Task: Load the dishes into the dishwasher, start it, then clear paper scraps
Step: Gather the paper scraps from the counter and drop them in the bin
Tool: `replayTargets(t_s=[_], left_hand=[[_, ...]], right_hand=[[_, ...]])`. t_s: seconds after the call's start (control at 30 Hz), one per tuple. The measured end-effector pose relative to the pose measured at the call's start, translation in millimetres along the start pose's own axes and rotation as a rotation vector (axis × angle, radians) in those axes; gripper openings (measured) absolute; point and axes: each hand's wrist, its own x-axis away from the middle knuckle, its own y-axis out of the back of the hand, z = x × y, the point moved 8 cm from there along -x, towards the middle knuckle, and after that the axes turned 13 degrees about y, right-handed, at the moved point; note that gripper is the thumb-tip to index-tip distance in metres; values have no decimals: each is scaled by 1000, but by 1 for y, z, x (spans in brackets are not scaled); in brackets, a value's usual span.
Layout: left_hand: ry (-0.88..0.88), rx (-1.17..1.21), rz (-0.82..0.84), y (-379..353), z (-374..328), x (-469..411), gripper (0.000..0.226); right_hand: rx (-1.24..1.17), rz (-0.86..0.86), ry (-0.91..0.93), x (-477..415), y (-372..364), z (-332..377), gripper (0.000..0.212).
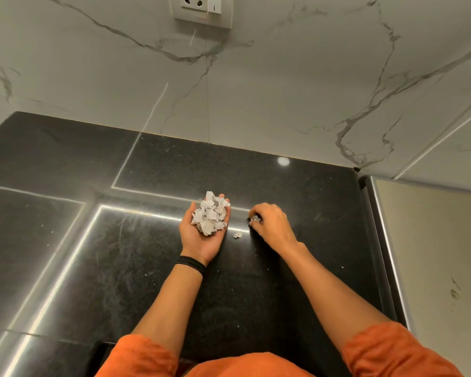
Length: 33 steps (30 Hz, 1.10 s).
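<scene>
Scrap pick-up, mid-frame on the counter [147,268].

Your left hand [199,240] lies palm up, fingers loosely apart, likely cupped as a tray for the pile [211,213], leaving the other free to pick. Your right hand [272,223], just to its right, has its fingers pinched on one scrap [255,219]. One loose scrap [238,235] lies between the hands. The pile's pieces are too crumpled to count; singles: two.

One black polished stone countertop [256,289] carries one loose white paper scrap [238,235], with one left hand [199,242], one right hand [273,222], one black wristband [191,263], one heap of crumpled white paper scraps [211,213] and one pinched white scrap [255,219] above it.
</scene>
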Motion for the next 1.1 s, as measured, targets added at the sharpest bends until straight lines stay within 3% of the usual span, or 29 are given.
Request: replayTargets(t_s=[0.1, 0.23, 0.43, 0.87, 0.97, 1.1], left_hand=[[-18, 17, -2, 3, -6, 2, 51], [-38, 16, -8, 3, -14, 2, 53], [-39, 2, -16, 4, -15, 1, 55], [-8, 16, -24, 7, -4, -1, 53], [-11, 15, -24, 9, -4, 1, 54], [-11, 28, -16, 11, -5, 3, 54]], right_hand=[[-10, 23, 23, -4, -4, 1, 9], [-262, 4, -70, -2, -6, -1, 21], [-42, 249, 184, -4, -28, 34, 37], [53, 176, 328, 15, -38, 49, 12], [-201, 56, 98, 16, -32, 32, 6], [-1022, -215, -372, 24, -23, 0, 14]])
